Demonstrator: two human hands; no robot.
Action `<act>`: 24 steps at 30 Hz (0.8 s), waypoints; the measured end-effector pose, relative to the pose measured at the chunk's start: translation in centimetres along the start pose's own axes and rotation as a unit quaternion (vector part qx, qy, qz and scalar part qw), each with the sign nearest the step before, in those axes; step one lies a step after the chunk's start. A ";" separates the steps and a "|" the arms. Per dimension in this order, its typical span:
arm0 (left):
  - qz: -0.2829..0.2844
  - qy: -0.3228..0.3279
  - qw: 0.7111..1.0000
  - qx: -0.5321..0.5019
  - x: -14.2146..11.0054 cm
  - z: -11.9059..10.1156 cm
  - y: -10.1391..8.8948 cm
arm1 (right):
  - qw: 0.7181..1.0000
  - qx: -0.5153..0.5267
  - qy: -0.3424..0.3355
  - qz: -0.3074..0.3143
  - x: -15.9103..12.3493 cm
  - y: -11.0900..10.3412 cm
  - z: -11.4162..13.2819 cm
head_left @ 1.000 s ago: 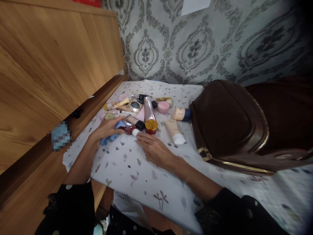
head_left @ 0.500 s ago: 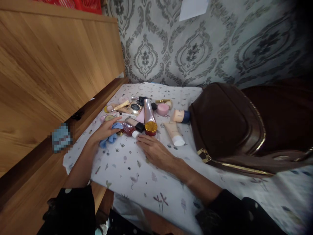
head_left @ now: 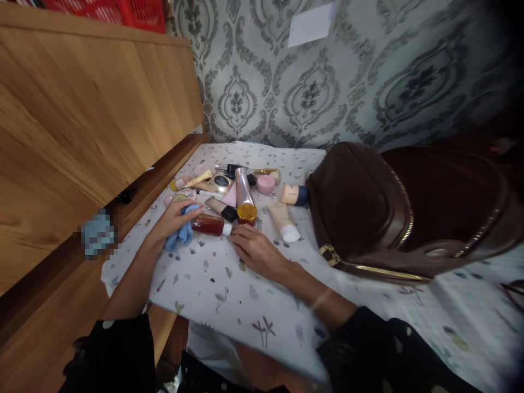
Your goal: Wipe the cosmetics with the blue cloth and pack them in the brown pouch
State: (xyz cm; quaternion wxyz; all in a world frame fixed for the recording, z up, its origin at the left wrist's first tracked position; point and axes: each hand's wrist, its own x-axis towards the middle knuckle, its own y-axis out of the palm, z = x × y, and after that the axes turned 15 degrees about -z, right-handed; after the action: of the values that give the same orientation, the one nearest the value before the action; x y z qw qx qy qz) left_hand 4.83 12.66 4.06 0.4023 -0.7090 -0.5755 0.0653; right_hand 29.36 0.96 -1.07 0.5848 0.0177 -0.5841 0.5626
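My left hand (head_left: 175, 219) is closed on a crumpled blue cloth (head_left: 180, 237) and rests against the base of a small bottle (head_left: 207, 224). The bottle lies on its side, with reddish-brown liquid inside and a white cap. At the cap, the bent fingers of my right hand (head_left: 260, 251) close on its end; the thumb is partly hidden. Just behind the bottle lie a foundation bottle with a black cap (head_left: 221, 208) and a silver-pink tube with a gold cap (head_left: 244, 194). A beige tube with a white cap (head_left: 283, 221) lies to the right of them.
A brown leather bag (head_left: 360, 207) takes up the right side. Farther back are a pink jar (head_left: 265, 184), a navy-capped bottle (head_left: 295, 194), a compact (head_left: 221, 182) and several other cosmetics on the printed cloth (head_left: 229, 278). A wooden cabinet (head_left: 102, 109) stands at left.
The bottle has turned a little and now lies more level, its liquid plainer to see. My right fingers have bent more at its cap. The whole view has shifted slightly.
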 end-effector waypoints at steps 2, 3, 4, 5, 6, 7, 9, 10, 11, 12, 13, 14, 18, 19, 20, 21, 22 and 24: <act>0.017 0.063 0.996 0.056 -0.2 -0.6 0.5 | 1.000 -0.008 0.006 -0.004 0.0 0.0 0.0; 0.026 0.086 0.992 0.084 -0.4 -1.0 0.7 | 1.000 -0.015 0.009 -0.003 -0.1 0.0 0.1; 0.033 0.096 0.989 0.110 -0.5 -1.3 1.0 | 1.000 -0.024 0.014 -0.003 -0.2 0.0 0.2; 0.042 0.093 0.986 0.131 -0.6 -1.6 1.2 | 0.999 -0.033 0.021 -0.004 -0.3 0.0 0.3; 0.054 0.084 0.985 0.143 -0.8 -1.9 1.4 | 0.999 -0.040 0.029 -0.003 -0.4 0.0 0.5; 0.069 0.070 0.983 0.154 -0.9 -2.1 1.5 | 0.998 -0.044 0.040 -0.004 -0.6 -0.1 0.7; 0.101 0.072 0.981 0.147 -1.0 -2.5 1.7 | 0.997 -0.042 0.063 0.001 -1.0 -0.2 1.0; 0.114 0.083 0.981 0.131 -1.0 -2.7 1.8 | 0.996 -0.042 0.074 0.000 -1.2 -0.3 1.2; 0.129 0.095 0.980 0.119 -1.0 -2.9 1.9 | 0.995 -0.042 0.087 -0.002 -1.4 -0.4 1.4; 0.142 0.105 0.977 0.115 -1.0 -3.1 2.0 | 0.994 -0.044 0.099 -0.005 -1.6 -0.5 1.5; 0.154 0.114 0.975 0.113 -1.0 -3.4 2.2 | 0.993 -0.044 0.112 -0.008 -1.8 -0.7 1.7; 0.162 0.121 0.973 0.115 -1.0 -3.7 2.3 | 0.991 -0.042 0.123 -0.011 -2.0 -0.8 1.9; 0.147 0.121 0.977 0.101 -1.6 -5.5 3.5 | 0.985 0.001 0.168 -0.051 -2.7 -1.4 2.4; 0.129 0.116 0.980 0.094 -1.9 -6.1 3.9 | 0.980 0.023 0.184 -0.068 -2.8 -1.6 2.4; 0.109 0.110 0.984 0.085 -2.1 -6.6 4.4 | 0.974 0.051 0.203 -0.084 -2.8 -1.8 2.3; 0.091 0.107 0.987 0.073 -2.4 -7.2 4.9 | 0.966 0.086 0.225 -0.097 -2.8 -2.0 2.2; 0.074 0.106 0.990 0.060 -2.8 -7.7 5.5 | 0.955 0.125 0.246 -0.108 -2.8 -2.2 2.1; 0.050 0.114 0.992 0.027 -3.5 -8.7 6.6 | 0.928 0.204 0.285 -0.126 -2.8 -2.7 1.8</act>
State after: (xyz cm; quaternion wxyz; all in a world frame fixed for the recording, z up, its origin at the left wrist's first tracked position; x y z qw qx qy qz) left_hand 13.57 5.22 4.26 0.4804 -0.7286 -0.4879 0.0193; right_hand 30.86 -3.00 -0.72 0.7764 0.0485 -0.2586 0.5727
